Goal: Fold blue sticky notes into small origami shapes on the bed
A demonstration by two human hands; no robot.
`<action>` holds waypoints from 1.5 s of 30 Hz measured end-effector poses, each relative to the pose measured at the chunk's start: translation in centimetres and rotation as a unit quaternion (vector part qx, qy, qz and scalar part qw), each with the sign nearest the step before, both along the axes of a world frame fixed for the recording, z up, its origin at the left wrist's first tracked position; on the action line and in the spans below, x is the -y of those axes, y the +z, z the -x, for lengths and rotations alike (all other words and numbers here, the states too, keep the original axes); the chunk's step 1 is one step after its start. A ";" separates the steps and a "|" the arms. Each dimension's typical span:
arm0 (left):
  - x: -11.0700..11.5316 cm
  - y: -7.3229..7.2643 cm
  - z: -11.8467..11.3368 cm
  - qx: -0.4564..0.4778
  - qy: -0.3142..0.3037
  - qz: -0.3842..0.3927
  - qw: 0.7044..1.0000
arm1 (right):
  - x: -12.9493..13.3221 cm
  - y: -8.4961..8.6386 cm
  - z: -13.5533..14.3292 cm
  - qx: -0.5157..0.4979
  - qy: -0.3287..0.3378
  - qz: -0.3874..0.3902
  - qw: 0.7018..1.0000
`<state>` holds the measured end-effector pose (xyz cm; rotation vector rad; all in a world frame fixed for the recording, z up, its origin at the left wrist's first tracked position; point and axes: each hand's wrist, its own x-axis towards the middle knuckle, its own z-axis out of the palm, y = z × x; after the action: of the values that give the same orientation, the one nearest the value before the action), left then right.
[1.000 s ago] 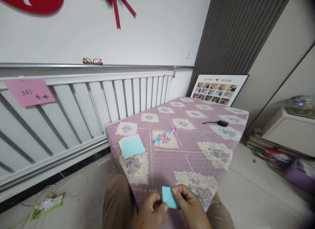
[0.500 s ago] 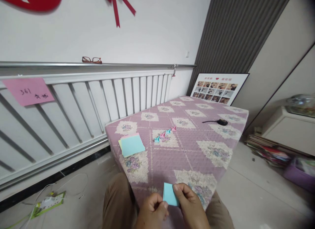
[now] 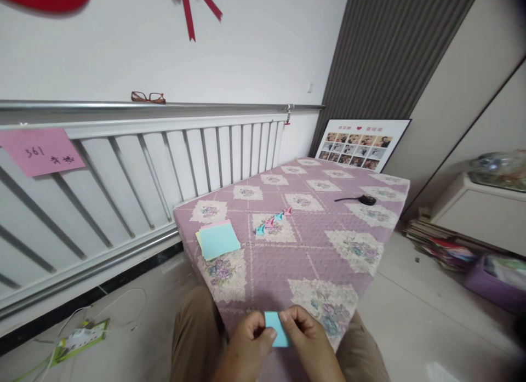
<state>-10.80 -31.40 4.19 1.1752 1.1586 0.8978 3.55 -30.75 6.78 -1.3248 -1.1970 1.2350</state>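
A small folded piece of light-blue paper [image 3: 278, 330] is held between my two hands, above the near edge of the cloth-covered table. My left hand [image 3: 253, 338] pinches its left edge between thumb and fingers. On the right edge, my right hand [image 3: 306, 334] grips it the same way, thumb on top. Ahead on the table, several small folded paper figures [image 3: 269, 222], pink and blue by turns, stand in a slanting row. To their left lies a stack of square coloured paper sheets [image 3: 220, 240], blue on top, with pink and yellow edges showing.
A purple floral cloth [image 3: 283, 267] covers the table. A black object with a thin tail [image 3: 367, 200] lies at its far right. A white radiator [image 3: 135, 179] runs along the left, with glasses [image 3: 148, 97] on the pipe above. A power strip [image 3: 82, 341] sits on the floor.
My left hand has moved up along the paper's left edge, and the folded paper now sits straighter between both hands. The whole view has shifted slightly.
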 end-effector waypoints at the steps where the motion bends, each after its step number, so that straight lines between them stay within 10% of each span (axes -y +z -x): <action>1: 0.0 -0.3 -0.1 0.001 0.002 0.001 1.000 | 0.0 -0.1 0.1 -0.003 0.003 0.003 1.000; 33: 0.3 -2.7 -0.2 -0.024 -0.003 0.002 1.000 | -0.6 -1.1 0.4 -0.004 0.013 0.024 1.000; 45: 0.2 -2.9 -0.8 0.061 0.082 0.063 0.993 | 0.2 -2.5 0.0 -0.005 0.046 0.037 0.998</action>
<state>-9.95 -31.64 1.30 0.9210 1.2065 0.9920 3.56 -30.95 4.31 -1.3290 -1.2278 1.3611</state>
